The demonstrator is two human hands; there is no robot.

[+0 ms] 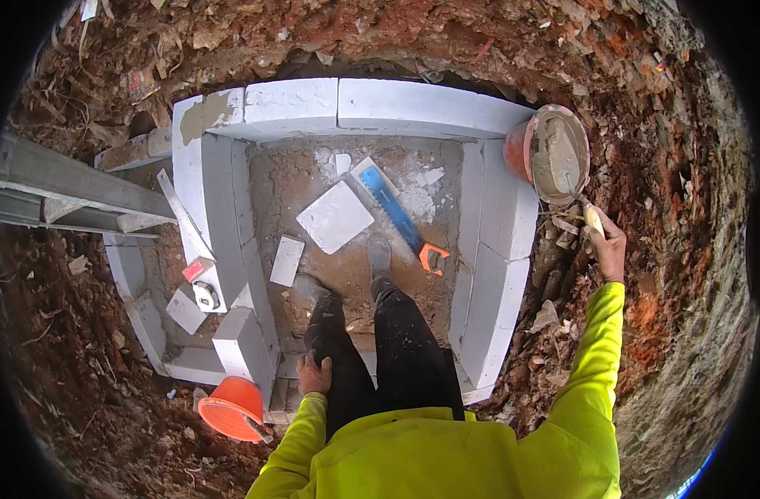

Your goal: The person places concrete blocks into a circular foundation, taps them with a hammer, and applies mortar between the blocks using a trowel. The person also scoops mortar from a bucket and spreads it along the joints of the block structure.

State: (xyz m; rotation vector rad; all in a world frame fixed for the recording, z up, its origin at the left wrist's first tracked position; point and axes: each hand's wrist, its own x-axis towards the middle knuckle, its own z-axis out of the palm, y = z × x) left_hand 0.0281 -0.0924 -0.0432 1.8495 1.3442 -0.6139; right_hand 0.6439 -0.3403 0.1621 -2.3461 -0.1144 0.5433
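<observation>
My right hand [609, 249] is closed around the pale handle of a trowel [593, 218]. The trowel's far end reaches into grey mortar [559, 158] in an orange-red bucket [518, 151], so its blade is mostly hidden. That bucket stands just outside the right corner of a low wall of white blocks [421, 106]. My left hand [315, 374] lies against my left thigh, fingers apart, holding nothing. Between the walls, a blue handsaw with an orange handle [432, 259] lies on the floor beside a white slab [336, 218] and a smaller block piece [287, 260].
A second orange bucket [230, 409] is at the lower left, near a tape measure [204, 294] and a metal straightedge [185, 214] on the left wall. A metal frame [81, 187] juts in from the left. Rough reddish earth [646, 316] surrounds the walls.
</observation>
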